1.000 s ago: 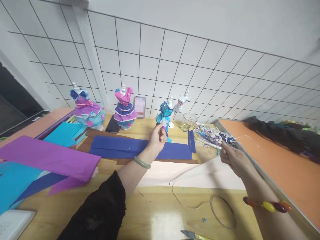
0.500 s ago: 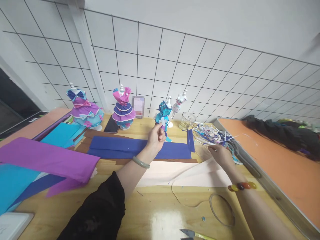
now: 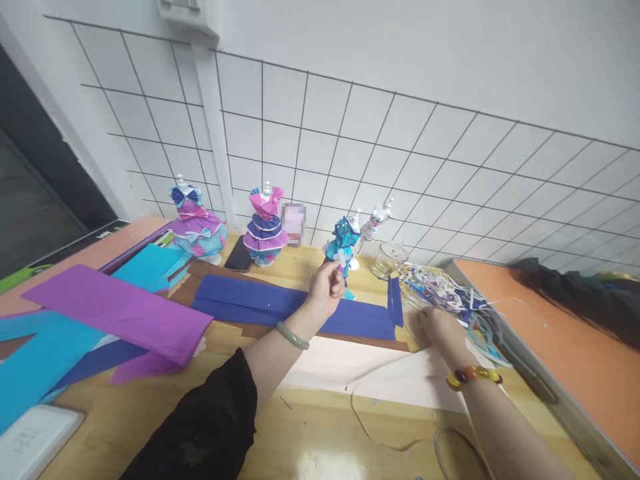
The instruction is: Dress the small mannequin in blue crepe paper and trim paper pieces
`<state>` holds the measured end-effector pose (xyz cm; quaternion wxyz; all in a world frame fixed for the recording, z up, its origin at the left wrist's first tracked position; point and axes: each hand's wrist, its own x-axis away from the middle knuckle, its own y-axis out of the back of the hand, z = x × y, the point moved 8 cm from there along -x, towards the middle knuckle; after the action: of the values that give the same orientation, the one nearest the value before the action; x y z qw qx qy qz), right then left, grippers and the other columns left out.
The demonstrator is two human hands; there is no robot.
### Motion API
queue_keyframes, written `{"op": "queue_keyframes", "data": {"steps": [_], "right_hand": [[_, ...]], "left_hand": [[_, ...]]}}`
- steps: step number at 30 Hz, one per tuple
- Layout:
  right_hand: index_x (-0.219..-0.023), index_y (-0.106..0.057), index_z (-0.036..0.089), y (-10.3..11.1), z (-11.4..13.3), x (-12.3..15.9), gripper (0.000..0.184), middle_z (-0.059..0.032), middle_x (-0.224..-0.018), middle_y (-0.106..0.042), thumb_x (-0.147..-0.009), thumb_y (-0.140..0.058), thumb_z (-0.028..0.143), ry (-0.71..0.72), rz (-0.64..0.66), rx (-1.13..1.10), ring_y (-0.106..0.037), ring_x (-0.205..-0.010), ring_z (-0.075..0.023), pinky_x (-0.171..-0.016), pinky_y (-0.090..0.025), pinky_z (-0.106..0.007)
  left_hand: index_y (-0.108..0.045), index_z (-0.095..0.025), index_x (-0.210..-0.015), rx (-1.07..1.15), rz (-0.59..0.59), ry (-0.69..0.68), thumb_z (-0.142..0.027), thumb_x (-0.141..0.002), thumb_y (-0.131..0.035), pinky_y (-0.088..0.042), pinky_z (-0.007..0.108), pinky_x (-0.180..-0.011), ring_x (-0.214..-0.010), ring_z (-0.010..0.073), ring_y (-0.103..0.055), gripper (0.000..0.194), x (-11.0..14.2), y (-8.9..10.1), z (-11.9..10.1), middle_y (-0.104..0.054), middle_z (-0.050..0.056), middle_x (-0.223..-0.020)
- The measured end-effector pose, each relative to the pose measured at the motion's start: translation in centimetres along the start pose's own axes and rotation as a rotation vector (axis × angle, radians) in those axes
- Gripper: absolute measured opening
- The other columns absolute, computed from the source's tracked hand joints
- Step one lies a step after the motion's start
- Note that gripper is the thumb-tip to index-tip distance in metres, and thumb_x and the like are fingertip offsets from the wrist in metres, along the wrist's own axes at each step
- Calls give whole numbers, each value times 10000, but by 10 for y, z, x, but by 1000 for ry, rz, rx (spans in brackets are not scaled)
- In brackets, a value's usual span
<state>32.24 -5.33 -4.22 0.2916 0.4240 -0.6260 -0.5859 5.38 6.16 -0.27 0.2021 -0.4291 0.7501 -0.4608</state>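
Observation:
My left hand (image 3: 327,290), with a green bangle at its wrist, is closed in a pinch on a small white flower (image 3: 342,258). Just behind the flower stands a little dress form in a teal ruffled dress (image 3: 346,232). Over the pale paper strip (image 3: 327,367), my right hand (image 3: 443,331) has its fingers closed near a heap of paper scraps (image 3: 440,287); what they hold, if anything, is hidden. Folded dark blue crepe paper (image 3: 250,298) lies under my left forearm, on top of brown paper.
Two dressed forms, one with a purple and light blue skirt (image 3: 197,227), one with a tiered skirt (image 3: 265,230), stand at the back beside a phone (image 3: 239,255). A glass jar (image 3: 390,258) is right of them. Purple paper (image 3: 120,313) lies left; a raised metal edge (image 3: 525,360) runs right.
The view has swung, so the table's things sit further right and lower. My left hand keeps the flower by the teal dress. My right hand has drawn slightly nearer the pale paper.

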Motion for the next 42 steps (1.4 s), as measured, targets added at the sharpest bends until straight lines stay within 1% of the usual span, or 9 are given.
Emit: {"op": "queue_keyframes", "data": {"steps": [7,11,15,18,22,25,28,34,42], "right_hand": [[-761,-691,132,6,1,2,316,-175,-811,-684,-838,-395,210,11,3,17,-662,-701,-275,-561,-408,-318],[-839,-686,157,33,14,2,299,-163,-920,-671,-838,-408,267,6,-79,-19,-647,-772,-270,-610,-420,-328],[-801,-653,178,99,68,10,221,-98,-817,-647,-813,-482,318,168,-368,-330,-608,-700,-220,-629,-426,-315],[-794,-625,184,143,123,22,183,-57,-753,-607,-827,-496,311,380,-472,-552,-551,-589,-166,-612,-419,-299],[-841,-619,194,175,177,34,161,-53,-784,-596,-856,-495,296,543,-567,-657,-526,-598,-160,-655,-406,-316],[-853,-626,193,178,195,32,164,-59,-812,-602,-869,-494,289,566,-580,-680,-528,-621,-162,-653,-397,-312],[-845,-632,191,172,201,26,161,-58,-818,-608,-868,-504,286,550,-558,-689,-527,-622,-159,-653,-394,-309],[-825,-633,185,163,200,18,151,-61,-822,-611,-846,-533,296,505,-513,-788,-528,-626,-159,-647,-410,-308],[-867,-625,170,142,187,1,187,-46,-771,-634,-784,-615,337,311,-373,-1142,-559,-633,-163,-630,-448,-305]], "left_hand": [[-415,-169,-659,14,-11,19,-258,-678,-642,-146,175,-351,-322,4,-281,245,2,-1,-1,-419,-73,-489],[-404,-173,-658,47,3,23,-256,-676,-637,-131,181,-350,-319,5,-274,248,0,-1,0,-410,-76,-488],[-398,-174,-649,64,18,25,-238,-683,-627,-121,182,-348,-310,5,-263,240,1,-2,0,-407,-78,-474],[-397,-171,-632,57,13,16,-230,-687,-627,-119,183,-347,-307,4,-263,243,2,-3,-1,-410,-75,-462],[-406,-165,-608,25,-23,12,-254,-683,-650,-130,183,-341,-303,3,-268,271,3,-2,-1,-400,-74,-445],[-417,-161,-596,5,-63,11,-283,-681,-668,-145,180,-340,-302,3,-272,291,2,2,0,-393,-74,-435],[-429,-161,-592,11,-57,0,-296,-675,-673,-151,181,-339,-302,7,-279,292,0,4,0,-396,-72,-428],[-475,-157,-635,39,15,-34,-286,-682,-650,-146,184,-338,-302,14,-280,223,-5,4,1,-420,-67,-432],[-453,-158,-628,40,23,-53,-272,-685,-637,-132,183,-335,-296,10,-270,224,-7,4,1,-426,-70,-434]]}}
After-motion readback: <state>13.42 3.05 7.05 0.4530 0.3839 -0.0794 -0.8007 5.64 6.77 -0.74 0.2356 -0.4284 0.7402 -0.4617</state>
